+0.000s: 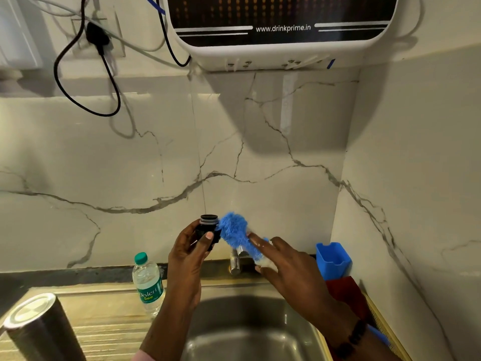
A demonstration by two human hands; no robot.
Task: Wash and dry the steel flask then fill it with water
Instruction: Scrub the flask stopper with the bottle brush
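Observation:
My left hand (191,252) holds the flask's black cap (207,229) above the sink, threaded end up. My right hand (283,264) grips a blue bottle brush (238,234); its bristle head presses against the cap's right side. The brush's blue handle end (378,336) shows past my right wrist. The steel flask (39,327) stands upside down on the draining board at the lower left, apart from both hands.
A steel sink (250,332) lies below my hands, with a chrome tap (235,260) behind it. A plastic water bottle (148,282) stands left of the sink. A blue holder (333,259) and a red one (346,293) sit at the right. A water purifier (283,29) hangs overhead.

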